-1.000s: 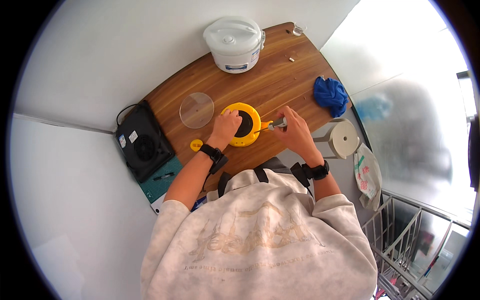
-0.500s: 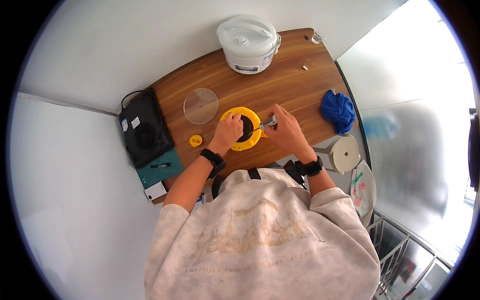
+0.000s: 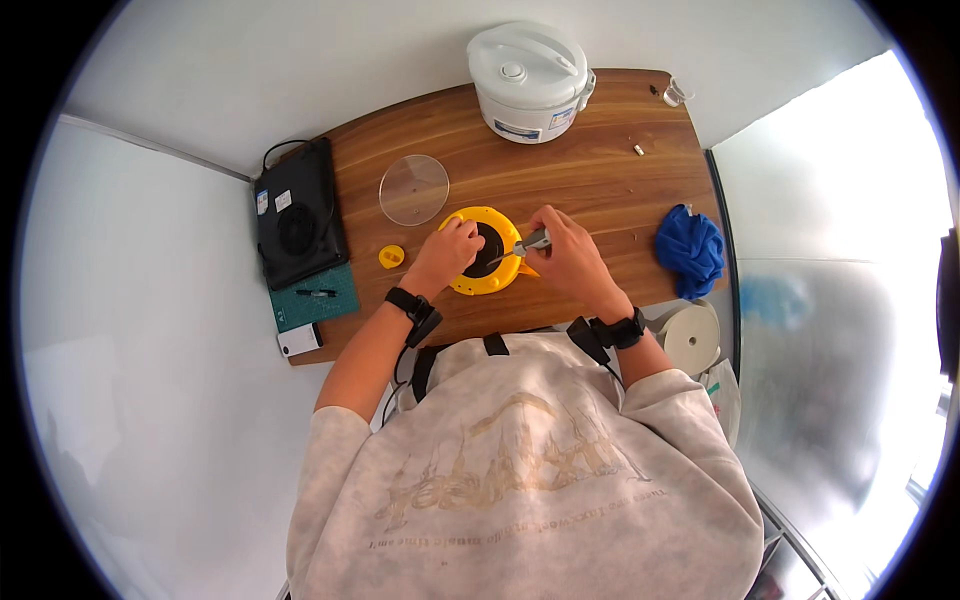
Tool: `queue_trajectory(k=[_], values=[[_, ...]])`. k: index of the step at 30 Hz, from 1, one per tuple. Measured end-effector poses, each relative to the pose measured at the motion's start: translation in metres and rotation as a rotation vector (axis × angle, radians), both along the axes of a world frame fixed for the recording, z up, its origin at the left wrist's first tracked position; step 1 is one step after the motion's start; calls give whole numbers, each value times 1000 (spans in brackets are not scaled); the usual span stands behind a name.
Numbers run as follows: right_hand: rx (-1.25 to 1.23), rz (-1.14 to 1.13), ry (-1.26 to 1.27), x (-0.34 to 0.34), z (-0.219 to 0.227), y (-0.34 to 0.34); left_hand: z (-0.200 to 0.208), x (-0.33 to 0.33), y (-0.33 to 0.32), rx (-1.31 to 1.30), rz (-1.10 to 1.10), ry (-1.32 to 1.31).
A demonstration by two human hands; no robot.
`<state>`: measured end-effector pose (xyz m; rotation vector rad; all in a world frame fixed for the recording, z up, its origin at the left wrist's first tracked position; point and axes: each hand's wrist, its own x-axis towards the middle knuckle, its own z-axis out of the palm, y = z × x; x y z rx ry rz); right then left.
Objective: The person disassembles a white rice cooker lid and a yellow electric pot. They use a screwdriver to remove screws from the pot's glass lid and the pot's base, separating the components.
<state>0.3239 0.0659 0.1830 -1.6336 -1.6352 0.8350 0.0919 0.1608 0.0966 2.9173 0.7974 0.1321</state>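
Note:
A yellow ring-shaped housing with a black centre [image 3: 486, 285] lies on the wooden table [image 3: 590, 185] in front of me, a small yellow spout-like tab at its right. My left hand [image 3: 447, 254] grips its left rim, with curled fingers reaching over the edge of the black middle. In my right hand [image 3: 572, 258] is a grey-handled tool with a thin shaft [image 3: 530, 243], its tip pointing down-left over the black centre. The tool's exact kind is too small to tell. To the left sit a small yellow round cap [image 3: 391, 257] and a clear disc [image 3: 414, 190].
At the back stands a white rice cooker [image 3: 530, 85]. A black flat appliance [image 3: 300, 215] and a green cutting mat [image 3: 340, 300] with a pen occupy the left end. On the right are a blue cloth [image 3: 690, 250], a clear cup [image 3: 677, 93] and, beside the table, a round stool [image 3: 692, 340].
My view has shifted, so the table and its things sit differently in the picture. Both hands stay at the yellow housing, the right still holding the tool, its thin shaft now showing more plainly.

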Motion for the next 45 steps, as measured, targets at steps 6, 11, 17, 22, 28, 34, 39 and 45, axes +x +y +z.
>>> queue_trajectory(k=[6, 11, 17, 22, 28, 34, 39, 45], values=[[23, 25, -7, 4, -5, -1, -2, 4, -3, 21, 42, 2], [22, -14, -20, 4, -6, -4, -5, 9, -6, 118, 82, 31], [10, -39, -15, 3, -10, -4, -13, 5, -7, 136, 69, 77], [-9, -48, -24, 1, -9, -3, -14, 1, -3, 97, 29, 36], [-7, -29, -30, 0, -12, 5, -3, 8, 2, -5, 35, 47], [3, -40, -17, -1, -9, 10, -2, 9, 2, 2, 70, 64], [0, -46, -18, 2, -8, 6, -4, 8, 0, -3, 52, 60], [14, -53, -23, 6, -10, 5, 5, 2, 5, -189, 33, -49]])
